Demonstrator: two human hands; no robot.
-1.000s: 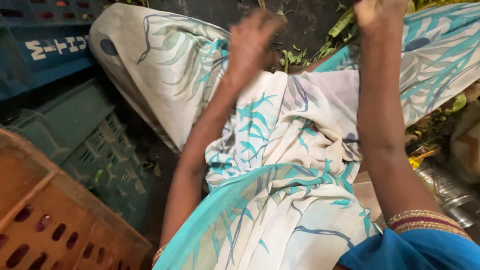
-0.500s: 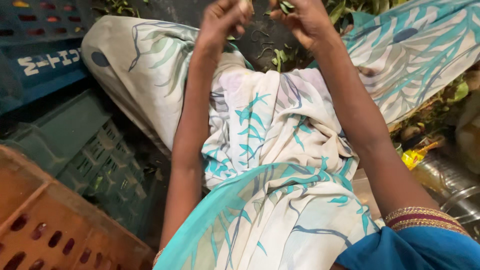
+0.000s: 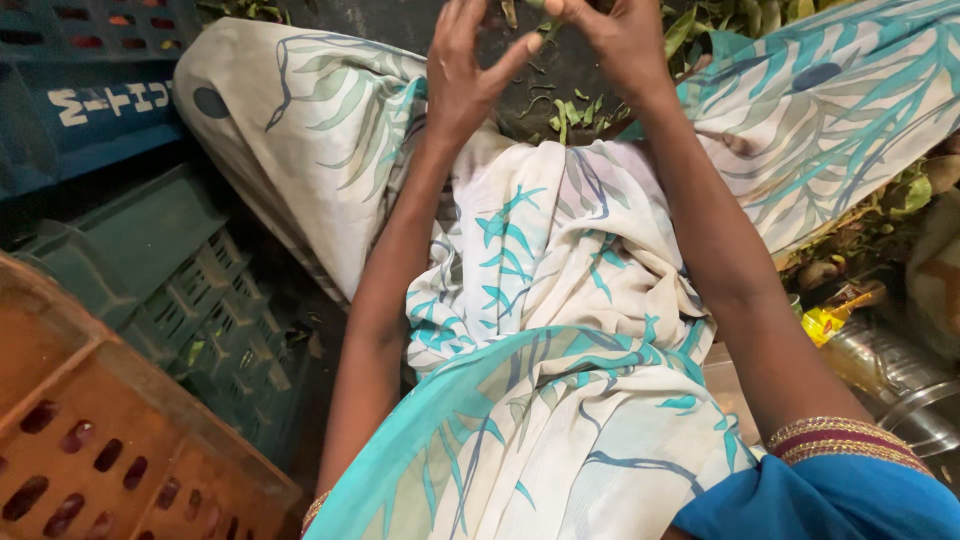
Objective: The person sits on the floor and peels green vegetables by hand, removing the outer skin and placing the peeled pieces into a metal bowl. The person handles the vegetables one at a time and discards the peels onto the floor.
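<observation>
Left hand (image 3: 468, 72) raised with fingers spread and loosely curled, right hand (image 3: 612, 40) beside it pinching something small at the top edge, too cut off to identify, green leaf scraps (image 3: 572, 112) just below both hands, patterned cloth (image 3: 560, 300) draped under the forearms, green crate (image 3: 170, 290) and orange crate (image 3: 90, 440) left of the left arm

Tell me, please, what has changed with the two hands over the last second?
The left hand and right hand, apart a second ago, have come together above the dark ground strewn with green leaves, fingertips nearly meeting. What they pinch cannot be told. The draped cloth and crates stayed put.
</observation>
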